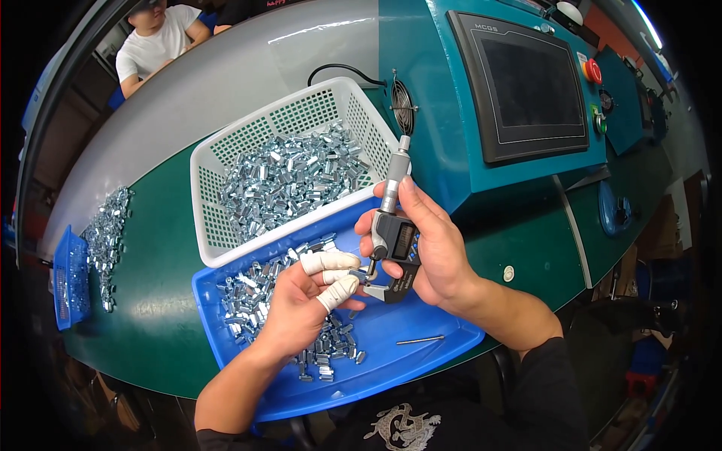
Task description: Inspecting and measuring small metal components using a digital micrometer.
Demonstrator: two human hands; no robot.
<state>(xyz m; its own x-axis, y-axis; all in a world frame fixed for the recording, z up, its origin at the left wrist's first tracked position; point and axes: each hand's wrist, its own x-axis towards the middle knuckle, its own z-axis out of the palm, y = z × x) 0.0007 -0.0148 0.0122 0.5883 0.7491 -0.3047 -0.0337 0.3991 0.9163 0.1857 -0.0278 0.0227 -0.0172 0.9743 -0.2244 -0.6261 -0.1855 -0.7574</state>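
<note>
My right hand [436, 248] is closed round a digital micrometer [392, 229], its thumb up by the silver thimble and its small screen facing up. In my left hand [301, 301], whose fingertips are wrapped in white finger covers, a small metal part [359, 276] is pinched between the micrometer's jaws. Whether both jaws touch it I cannot tell. Both hands are above a blue tray [421, 331], where many shiny hexagonal metal pieces [252, 301] lie toward the left side. A thin metal rod [420, 340] rests in the tray's right part.
Behind the tray stands a white perforated basket [214, 233] full of similar pieces. More pieces [109, 233] lie loose at the left beside a small blue bin [71, 278]. A teal machine [444, 150] with a dark screen [530, 83] stands right. Across the table sits another person [158, 41].
</note>
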